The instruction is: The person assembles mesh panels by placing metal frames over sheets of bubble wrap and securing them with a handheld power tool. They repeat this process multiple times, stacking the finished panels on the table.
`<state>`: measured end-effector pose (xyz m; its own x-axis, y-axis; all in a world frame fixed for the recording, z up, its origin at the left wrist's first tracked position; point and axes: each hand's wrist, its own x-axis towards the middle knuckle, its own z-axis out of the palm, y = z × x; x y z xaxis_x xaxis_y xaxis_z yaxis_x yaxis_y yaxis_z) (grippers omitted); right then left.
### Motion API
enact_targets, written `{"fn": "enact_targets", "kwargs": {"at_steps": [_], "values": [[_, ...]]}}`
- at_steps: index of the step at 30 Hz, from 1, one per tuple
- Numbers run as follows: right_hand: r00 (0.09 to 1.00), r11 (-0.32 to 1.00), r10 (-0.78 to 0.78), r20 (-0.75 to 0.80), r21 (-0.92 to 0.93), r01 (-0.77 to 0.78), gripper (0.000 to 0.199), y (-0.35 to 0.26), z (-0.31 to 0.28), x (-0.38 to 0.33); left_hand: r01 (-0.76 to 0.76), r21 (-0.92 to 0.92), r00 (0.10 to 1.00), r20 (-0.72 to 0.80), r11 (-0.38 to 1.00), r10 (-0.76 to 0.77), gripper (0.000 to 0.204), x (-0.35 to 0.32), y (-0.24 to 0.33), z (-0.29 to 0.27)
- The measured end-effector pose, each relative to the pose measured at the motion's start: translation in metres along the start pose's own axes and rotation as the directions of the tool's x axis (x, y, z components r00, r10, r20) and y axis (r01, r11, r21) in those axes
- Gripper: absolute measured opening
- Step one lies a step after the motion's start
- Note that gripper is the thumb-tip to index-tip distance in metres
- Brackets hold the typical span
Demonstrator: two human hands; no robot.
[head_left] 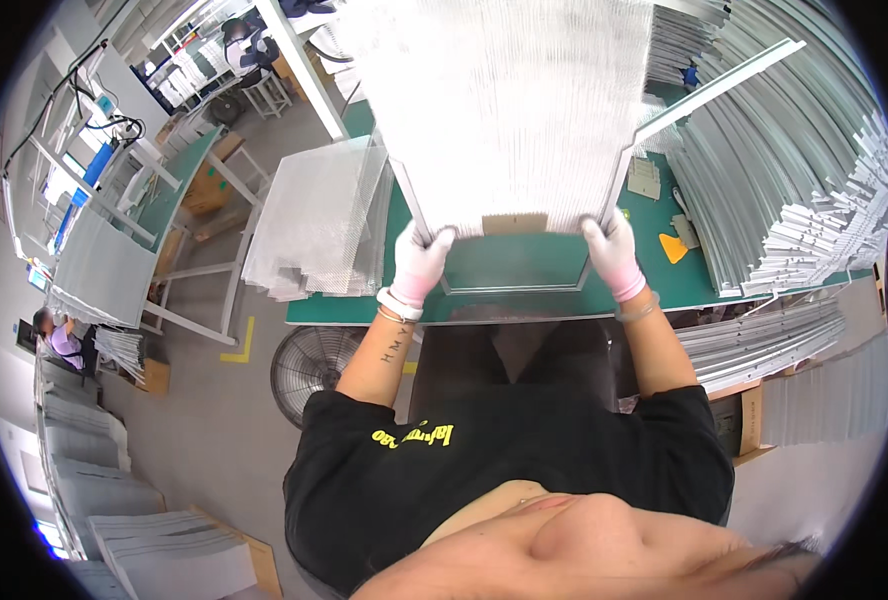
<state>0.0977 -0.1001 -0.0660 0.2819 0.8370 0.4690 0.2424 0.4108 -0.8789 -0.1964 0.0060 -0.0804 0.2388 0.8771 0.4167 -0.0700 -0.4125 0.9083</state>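
A large white pleated filter panel [509, 120] rises over the green workbench, a small tan label [514, 223] on its near edge. My left hand [421, 264], in a white and pink glove, grips the panel's near left corner. At the near right corner my right hand [615, 256], gloved alike, is closed on it too. Beneath the panel lies a grey metal frame [512, 289] with fine mesh [514, 262] showing inside its near end. The rest of the frame is mostly covered by the panel.
Wire mesh sheets [314, 210] are piled left on the green bench [464, 308]. Right are a yellow triangular piece [674, 248], a white bar [724, 88] and stacked grey frame strips [764, 170]. A floor fan [309, 370] stands below left. Other people [64, 340] work farther off.
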Motion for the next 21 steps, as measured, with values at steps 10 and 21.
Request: {"fn": "enact_targets", "kwargs": {"at_steps": [10,21], "values": [[0.987,0.951,-0.006,-0.16,0.303,0.055,0.022,-0.092,-0.003,0.026,-0.038,-0.295,0.992,0.105,0.955,0.072,0.027,0.029,0.095,-0.014],[0.994,0.985,-0.019,-0.104,0.168,0.037,0.034,0.022,0.002,-0.009,-0.144,-0.282,0.989,-0.063,0.948,0.132,0.031,-0.011,0.005,0.007]]}}
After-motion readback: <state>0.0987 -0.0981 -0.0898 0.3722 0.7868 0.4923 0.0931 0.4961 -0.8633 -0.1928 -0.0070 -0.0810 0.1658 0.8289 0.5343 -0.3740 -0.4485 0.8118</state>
